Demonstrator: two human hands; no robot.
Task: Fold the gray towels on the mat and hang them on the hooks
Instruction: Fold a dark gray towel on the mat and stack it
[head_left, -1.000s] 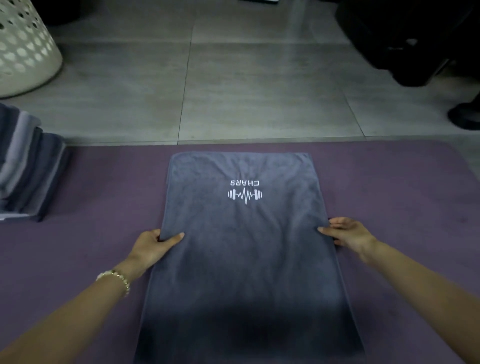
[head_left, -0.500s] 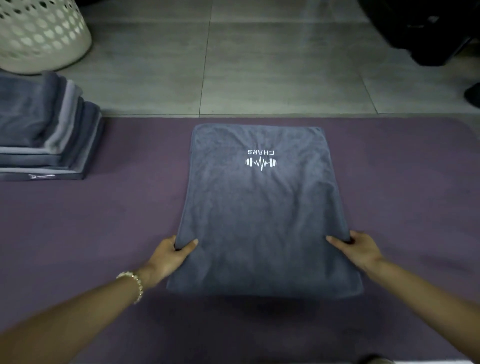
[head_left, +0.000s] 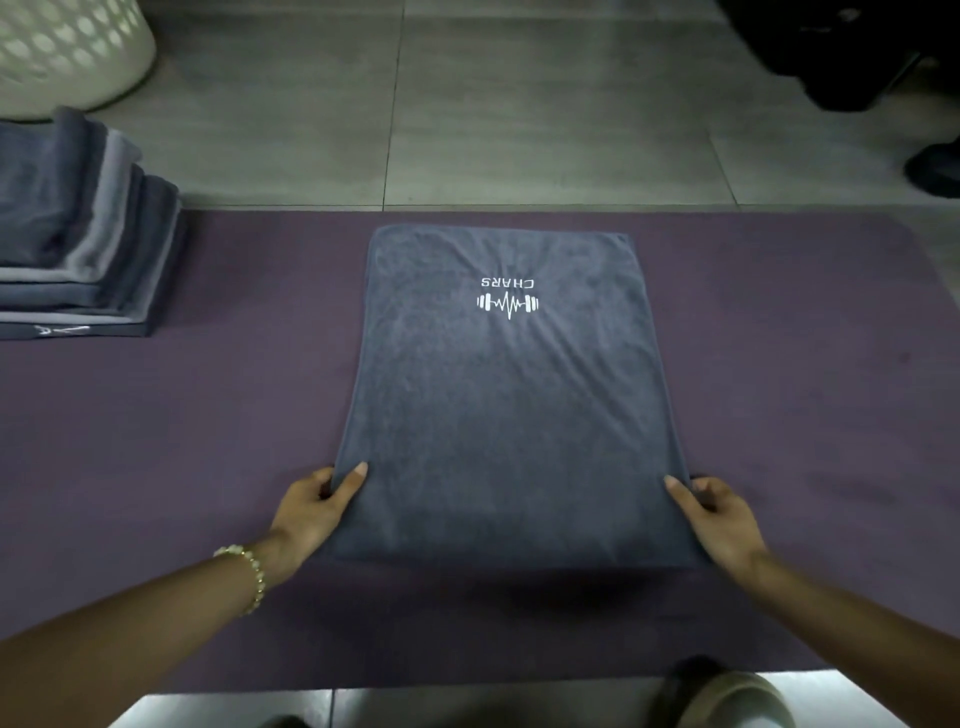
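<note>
Gray terry lies flat in the middle of the purple mat (head_left: 182, 441). The gray towel (head_left: 504, 405) runs lengthwise away from you, and its white logo (head_left: 508, 304) sits near the far end, upside down to you. Your left hand (head_left: 311, 512) pinches the left hem close to the near corner, thumb on top and fingers tucked under the edge. Your right hand (head_left: 719, 519) grips the right hem at the matching spot, thumb on top and the other fingers curled at the edge.

From that grip, the step in hand looks like folding the near end over toward the far end.

- **Lift:** Raise both corners together and keep them level, so the near hem stays a straight line between your hands.
- **Tension:** The cloth is soft and will likely sag in the middle, so keep a light outward pull.
- **Carry:** Lift only enough to clear the layer below. A high or fast sweep may drag the far end along the mat and skew it.
- **Land:** Set each corner on its far counterpart and check that the side hems line up before you let go.
- **Smooth:** Run your palms from the new fold toward the open edges.

The stack of folded towels (head_left: 78, 249) sits on the left of the mat, well apart from your working area. A pale perforated basket (head_left: 62, 52) stands on the floor (head_left: 519, 130) beyond it. Neither should hinder the fold. The hooks are not in view, so the hanging can only be planned once this towel is folded.
</note>
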